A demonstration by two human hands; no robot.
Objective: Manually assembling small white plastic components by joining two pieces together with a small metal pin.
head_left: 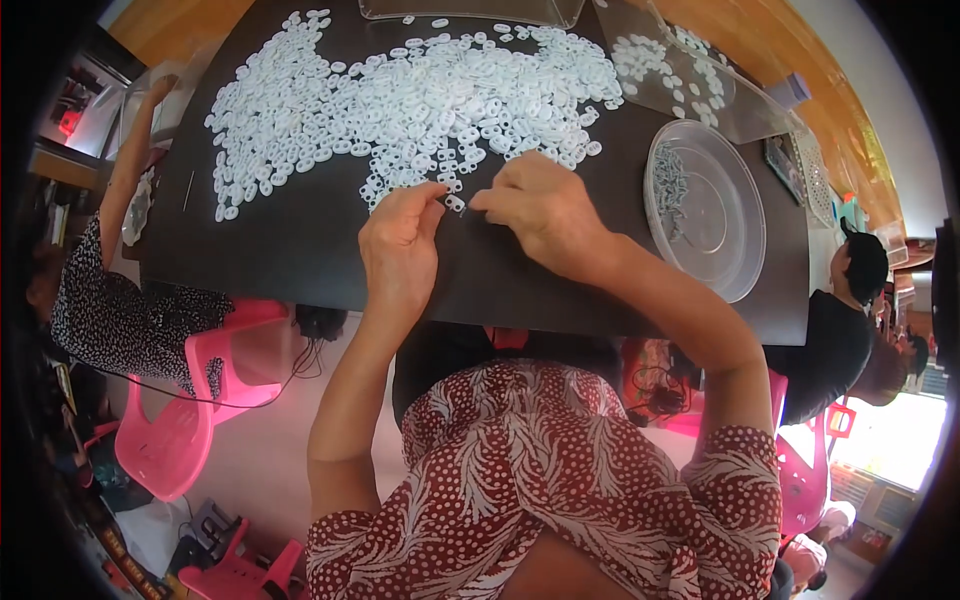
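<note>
A broad heap of small white oval plastic pieces with holes (450, 90) covers the far half of the dark table. My left hand (397, 240) is at the near edge of the heap, thumb and forefinger pinched together. Just to its right, my right hand (545, 205) is closed too, its fingertips pressed together and pointing left. One white piece (455, 202) shows in the narrow gap between the two hands. Whatever either pinch holds is too small to make out. To the right, a round clear plastic dish (735, 260) holds a pile of small grey metal parts (668, 190).
A clear tray (745, 115) with scattered white pieces stands at the far right, and another bin (470, 12) at the far edge. A thin rod (188, 190) lies on the left of the table. Another person's arm (130, 170) reaches in at left, near a pink chair (170, 440).
</note>
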